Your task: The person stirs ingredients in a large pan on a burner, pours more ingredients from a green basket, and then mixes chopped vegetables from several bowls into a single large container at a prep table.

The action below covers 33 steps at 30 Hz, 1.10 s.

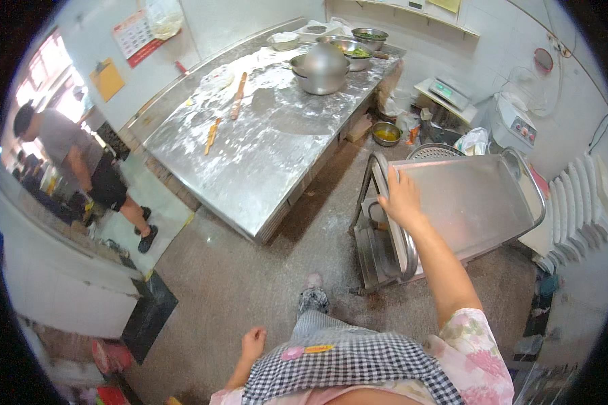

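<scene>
My right hand (404, 198) rests on the near left edge of a metal trolley (466, 197) with a flat top tray; its fingers lie over the rim beside the tubular handle, and whether they grip it is unclear. Low at my left side, my left hand (254, 341) hangs with its fingers curled and holds nothing that I can see. Ahead stands a steel worktable (263, 187) dusted with flour. On it lie a wooden rolling pin (239, 96), a shorter yellowish stick (212, 136) and a large steel bowl (320, 83).
Bowls of chopped greens (370, 35) stand at the table's far end. A bowl of yellow liquid (386, 133) sits low beyond the trolley, near a digital scale (449, 93). Another person (81, 147) stands at the left doorway. White curved pieces (577, 202) line the right wall.
</scene>
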### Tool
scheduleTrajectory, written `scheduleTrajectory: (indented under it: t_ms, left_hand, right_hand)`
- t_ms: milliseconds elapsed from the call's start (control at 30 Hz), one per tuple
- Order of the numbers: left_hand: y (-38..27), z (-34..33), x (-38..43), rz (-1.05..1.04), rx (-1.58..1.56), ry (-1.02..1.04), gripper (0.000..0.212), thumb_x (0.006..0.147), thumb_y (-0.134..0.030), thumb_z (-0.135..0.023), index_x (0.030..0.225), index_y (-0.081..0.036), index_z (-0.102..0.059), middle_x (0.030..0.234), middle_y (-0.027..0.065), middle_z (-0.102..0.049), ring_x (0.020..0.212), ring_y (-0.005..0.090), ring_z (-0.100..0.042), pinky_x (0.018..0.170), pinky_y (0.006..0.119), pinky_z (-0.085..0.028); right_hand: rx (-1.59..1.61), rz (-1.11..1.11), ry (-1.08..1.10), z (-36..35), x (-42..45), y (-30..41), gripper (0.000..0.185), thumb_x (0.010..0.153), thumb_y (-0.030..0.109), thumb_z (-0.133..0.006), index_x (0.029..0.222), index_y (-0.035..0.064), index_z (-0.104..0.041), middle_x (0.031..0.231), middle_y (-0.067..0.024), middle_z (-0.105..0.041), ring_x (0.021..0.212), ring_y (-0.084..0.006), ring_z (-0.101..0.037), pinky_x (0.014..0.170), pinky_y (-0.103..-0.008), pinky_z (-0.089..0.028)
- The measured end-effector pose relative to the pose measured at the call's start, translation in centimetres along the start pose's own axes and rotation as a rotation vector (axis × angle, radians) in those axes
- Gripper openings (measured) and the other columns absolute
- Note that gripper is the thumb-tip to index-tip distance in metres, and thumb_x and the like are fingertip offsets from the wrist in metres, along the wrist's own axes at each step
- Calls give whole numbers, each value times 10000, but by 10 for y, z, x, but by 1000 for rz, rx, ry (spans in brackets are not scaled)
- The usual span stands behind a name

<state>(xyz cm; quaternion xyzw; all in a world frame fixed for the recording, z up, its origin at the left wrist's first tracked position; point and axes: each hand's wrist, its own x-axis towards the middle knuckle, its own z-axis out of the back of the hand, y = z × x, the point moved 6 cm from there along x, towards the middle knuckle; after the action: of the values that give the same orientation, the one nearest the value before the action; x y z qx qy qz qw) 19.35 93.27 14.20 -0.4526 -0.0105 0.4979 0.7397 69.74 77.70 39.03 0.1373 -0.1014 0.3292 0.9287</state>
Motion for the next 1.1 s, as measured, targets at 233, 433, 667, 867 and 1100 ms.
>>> scheduleTrajectory:
  t_ms: [233,433,667,867,1100]
  left_hand:
    - [-272,26,196,-591,-124,109,212,848,-161,-564,994,-17,-620,901,116,-644,810,183,-612,717,284,-474]
    - [-417,18,291,-806,-130,206,186,843,-117,-562,984,-7,-617,900,97,-645,796,159,-602,712,264,-471]
    - [-464,-71,350,-511,-284,517,190,875,-75,-527,1031,12,-592,925,70,-640,868,121,-587,775,241,-459]
    - [-524,-121,404,-492,-350,556,193,885,-78,-510,1038,12,-585,907,69,-631,847,118,-580,775,245,-462]
    - [-610,-175,468,-334,-603,566,207,893,-129,-511,1023,16,-582,873,72,-628,769,120,-572,718,251,-467]
  right_hand:
    - [220,-439,336,-103,6,-73,606,731,121,-591,1259,64,-298,882,-259,-595,857,-423,-577,764,-473,-455]
    - [326,-497,474,-68,-34,-78,534,742,99,-564,1219,78,-323,858,-271,-578,805,-433,-575,705,-490,-452]
    - [138,-519,612,-24,-143,-132,483,719,110,-619,1145,84,-394,865,-233,-579,788,-431,-571,697,-476,-464]
    - [-26,-809,830,10,-218,-193,271,781,201,-565,974,12,-551,935,-215,-580,859,-391,-556,735,-451,-448]
    - [-112,-977,1176,8,-182,-300,281,804,230,-545,971,4,-557,939,-215,-583,853,-373,-568,754,-435,-452]
